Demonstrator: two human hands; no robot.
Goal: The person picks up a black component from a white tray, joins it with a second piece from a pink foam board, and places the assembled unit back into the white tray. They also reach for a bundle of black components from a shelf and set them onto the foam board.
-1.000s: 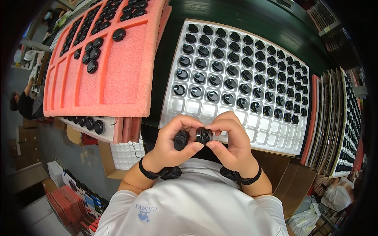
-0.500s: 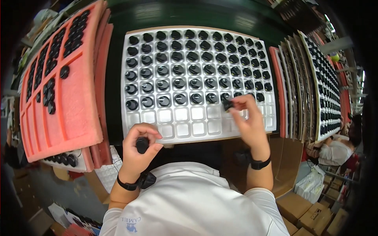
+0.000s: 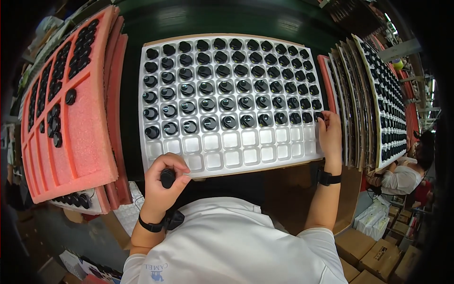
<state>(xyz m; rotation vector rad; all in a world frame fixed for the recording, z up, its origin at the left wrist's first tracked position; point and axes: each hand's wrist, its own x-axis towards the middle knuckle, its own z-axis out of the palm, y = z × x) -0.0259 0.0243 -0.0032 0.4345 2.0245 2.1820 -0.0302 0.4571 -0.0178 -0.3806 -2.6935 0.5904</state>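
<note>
A white molded tray (image 3: 231,139) with square pockets lies in front of me. Small black, glossy round parts fill its far rows, while pockets in the two nearest rows hold nothing. At the tray's right edge my right hand (image 3: 330,130) pinches one black round part (image 3: 319,115) over the end pocket of the last filled row. Whether the part touches the pocket I cannot tell. By the near left corner, my left hand (image 3: 160,189) curls round a black cylindrical piece (image 3: 167,178), maybe several round parts stacked together.
On the left, a pink foam tray (image 3: 87,163) with more black parts tops a stack. Upright cardboard sheets (image 3: 352,109) and another filled white tray (image 3: 391,113) stand at right. Cardboard boxes (image 3: 378,255) sit lower right; another person (image 3: 402,180) is beyond.
My right hand has moved right, from the middle-right of the last filled row to its right end, with a black part in its fingers. My left hand keeps its hold, nearly still.
</note>
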